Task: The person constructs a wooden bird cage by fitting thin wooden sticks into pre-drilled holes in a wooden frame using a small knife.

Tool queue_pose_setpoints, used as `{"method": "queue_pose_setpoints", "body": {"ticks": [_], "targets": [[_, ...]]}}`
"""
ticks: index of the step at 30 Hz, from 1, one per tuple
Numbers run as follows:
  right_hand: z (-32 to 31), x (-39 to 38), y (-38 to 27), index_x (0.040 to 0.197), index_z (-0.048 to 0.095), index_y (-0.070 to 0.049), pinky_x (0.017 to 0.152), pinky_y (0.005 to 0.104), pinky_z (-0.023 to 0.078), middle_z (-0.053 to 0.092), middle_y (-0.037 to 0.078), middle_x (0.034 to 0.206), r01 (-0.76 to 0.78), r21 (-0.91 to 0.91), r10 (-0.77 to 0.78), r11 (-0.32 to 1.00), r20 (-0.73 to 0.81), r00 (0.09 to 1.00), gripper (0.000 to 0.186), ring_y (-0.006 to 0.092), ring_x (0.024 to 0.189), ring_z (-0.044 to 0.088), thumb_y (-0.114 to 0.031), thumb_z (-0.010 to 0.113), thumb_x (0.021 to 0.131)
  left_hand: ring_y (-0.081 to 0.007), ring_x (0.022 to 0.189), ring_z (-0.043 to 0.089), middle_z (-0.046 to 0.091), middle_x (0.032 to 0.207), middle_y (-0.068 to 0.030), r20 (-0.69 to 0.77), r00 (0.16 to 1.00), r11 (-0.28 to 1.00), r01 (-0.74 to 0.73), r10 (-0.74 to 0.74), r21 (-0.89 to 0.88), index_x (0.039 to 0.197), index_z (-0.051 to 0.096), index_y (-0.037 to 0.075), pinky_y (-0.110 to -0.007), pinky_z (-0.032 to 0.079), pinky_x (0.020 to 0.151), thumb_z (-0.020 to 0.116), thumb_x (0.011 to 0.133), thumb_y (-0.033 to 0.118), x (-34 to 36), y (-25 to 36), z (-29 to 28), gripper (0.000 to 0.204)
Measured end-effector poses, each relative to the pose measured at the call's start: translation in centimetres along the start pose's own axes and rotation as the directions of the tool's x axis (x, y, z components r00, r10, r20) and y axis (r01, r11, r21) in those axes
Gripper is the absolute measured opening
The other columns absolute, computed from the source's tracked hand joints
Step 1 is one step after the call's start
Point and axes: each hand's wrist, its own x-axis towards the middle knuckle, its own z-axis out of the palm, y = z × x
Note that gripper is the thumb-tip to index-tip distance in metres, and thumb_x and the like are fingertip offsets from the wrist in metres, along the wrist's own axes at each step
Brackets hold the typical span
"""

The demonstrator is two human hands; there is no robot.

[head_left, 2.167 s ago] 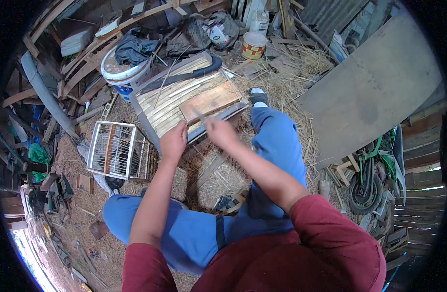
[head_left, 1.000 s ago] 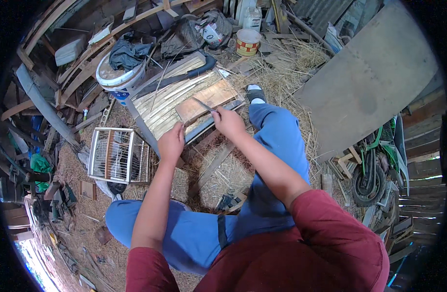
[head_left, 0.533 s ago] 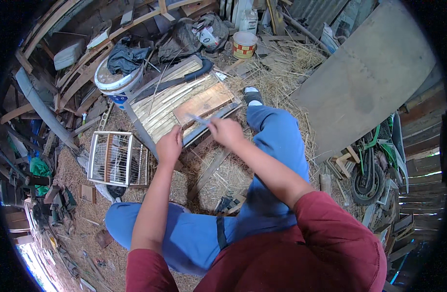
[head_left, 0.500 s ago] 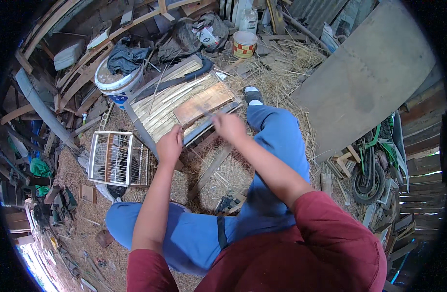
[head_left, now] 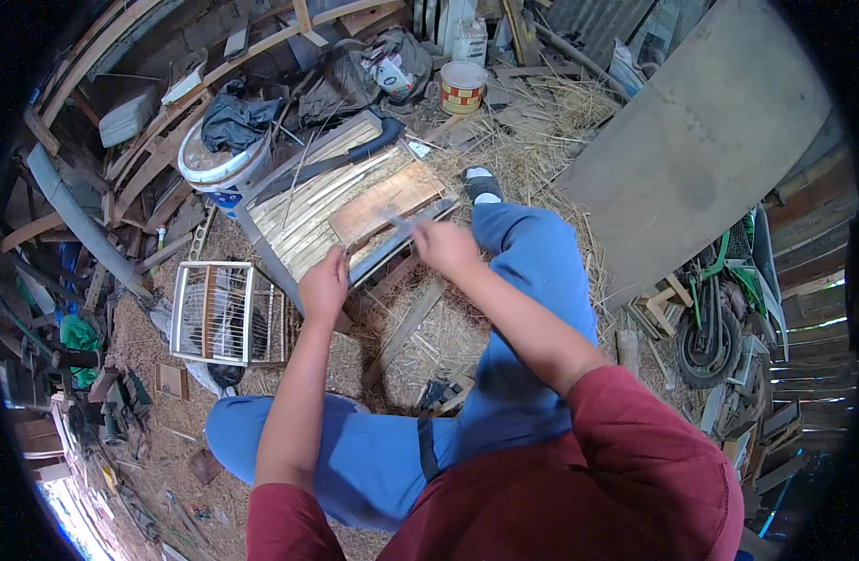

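Observation:
A low wooden bench (head_left: 294,229) with a slatted top stands before me. On it lies a reddish-brown board (head_left: 383,201). My right hand (head_left: 445,245) is closed at the bench's near edge around what looks like a knife (head_left: 395,221); its blurred grey blade points left over the board. The handle is hidden in my fist. My left hand (head_left: 324,283) is closed in a pinch by the board's near left corner. Whatever its fingers hold is too small to tell. A dark bent tube (head_left: 378,142) rests across the bench's far side.
Left of the bench stands a white-framed wire cage (head_left: 212,313), with a large white bucket (head_left: 226,168) behind it. A patterned small bucket (head_left: 462,89) is at the back. A big flat panel (head_left: 701,140) leans at right, near a wheel (head_left: 710,346). Straw covers the floor.
My right hand has shifted slightly right with the knife, which is still blurred by motion. The left hand stays near the board's corner. The whole view has moved a little.

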Motion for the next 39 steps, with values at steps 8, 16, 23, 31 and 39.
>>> {"method": "queue_pose_setpoints", "body": {"ticks": [8, 16, 23, 31, 39], "targets": [[-0.1, 1.0, 1.5, 0.105, 0.070, -0.013, 0.067, 0.0575, 0.057, 0.072, 0.022, 0.079, -0.084, -0.008, 0.083, 0.996, -0.086, 0.993, 0.027, 0.0443, 0.075, 0.071, -0.037, 0.057, 0.101, -0.0464, 0.076, 0.068, 0.069, 0.079, -0.0222, 0.011, 1.000, 1.000, 0.000, 0.000, 0.008, 0.109, 0.067, 0.017, -0.056, 0.051, 0.064, 0.057, 0.104, 0.031, 0.1, 0.3, -0.2, 0.018], [0.4, 1.4, 2.6, 0.097, 0.070, -0.008, 0.075, 0.0584, 0.056, 0.073, 0.023, 0.085, -0.151, 0.020, 0.152, 0.988, -0.088, 0.984, 0.035, 0.0452, 0.080, 0.071, -0.038, 0.053, 0.103, -0.0467, 0.077, 0.067, 0.069, 0.080, -0.0226, 0.036, 0.999, 1.000, 0.026, -0.026, -0.004, 0.106, 0.065, 0.017, -0.056, 0.050, 0.065, 0.057, 0.104, 0.031, 0.1, 0.4, -0.2, 0.016], [1.7, 4.0, 3.9, 0.095, 0.070, -0.003, 0.085, 0.0532, 0.053, 0.072, 0.024, 0.090, -0.250, 0.460, 0.208, 0.852, 0.141, 0.968, 0.045, 0.0448, 0.090, 0.069, -0.038, 0.045, 0.107, -0.0427, 0.074, 0.070, 0.071, 0.078, -0.0186, -0.020, 0.999, 0.999, -0.033, 0.033, 0.020, 0.112, 0.067, 0.021, -0.054, 0.053, 0.064, 0.060, 0.101, 0.029, 0.1, -0.4, 0.4, 0.016], [3.7, 4.9, 4.5, 0.099, 0.069, 0.001, 0.092, 0.0513, 0.051, 0.071, 0.027, 0.102, -0.220, 0.475, 0.162, 0.852, 0.160, 0.974, 0.047, 0.0463, 0.101, 0.067, -0.039, 0.045, 0.107, -0.0418, 0.075, 0.070, 0.071, 0.078, -0.0185, 0.056, 0.997, 0.993, -0.060, 0.055, 0.097, 0.107, 0.066, 0.019, -0.055, 0.053, 0.065, 0.055, 0.102, 0.027, 0.8, 0.4, -0.9, 0.015], [3.4, 5.8, 4.1, 0.105, 0.068, 0.002, 0.097, 0.0540, 0.050, 0.070, 0.029, 0.112, -0.205, 0.341, 0.160, 0.917, 0.155, 0.975, 0.046, 0.0477, 0.109, 0.065, -0.037, 0.045, 0.105, -0.0423, 0.072, 0.069, 0.070, 0.075, -0.0184, 0.067, 0.995, 0.987, -0.084, 0.075, 0.134, 0.102, 0.064, 0.017, -0.055, 0.053, 0.063, 0.054, 0.102, 0.027, 1.2, 0.5, -1.5, 0.014]]}}
